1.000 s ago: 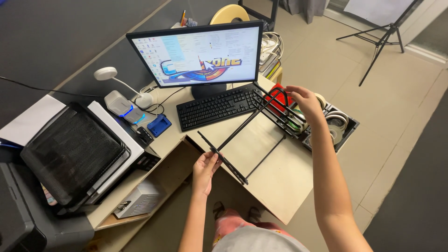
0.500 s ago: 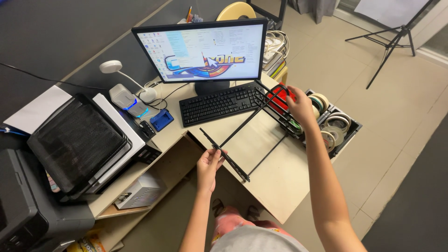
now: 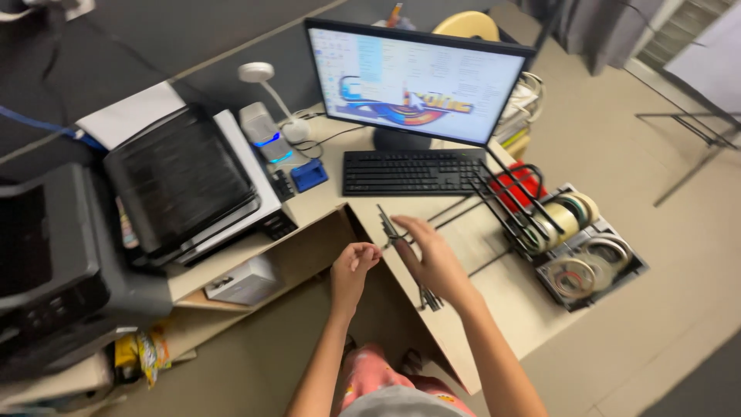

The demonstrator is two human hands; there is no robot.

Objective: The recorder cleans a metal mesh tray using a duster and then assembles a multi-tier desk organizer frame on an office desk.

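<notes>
A black metal wire frame [image 3: 429, 298] lies across the light wooden desk [image 3: 513, 297]. Its near bar runs along the desk's inner edge and thin rods reach right to its upright part [image 3: 509, 202]. My right hand [image 3: 434, 258] rests flat over the near bar, fingers stretched out to the left. My left hand [image 3: 353, 267] hovers just off the desk edge beside the bar, fingers curled with nothing in them.
A black keyboard [image 3: 409, 171] and lit monitor [image 3: 417, 81] stand behind the frame. Tape rolls [image 3: 567, 220] fill a tray [image 3: 629, 272] at the right, beside a red object [image 3: 519, 184]. A printer [image 3: 181, 181], white lamp [image 3: 258, 73] and blue item [image 3: 311, 174] sit left.
My right hand left the frame's far end and came down onto the near bar. My left hand let go of that bar and drew back. The view has moved closer.
</notes>
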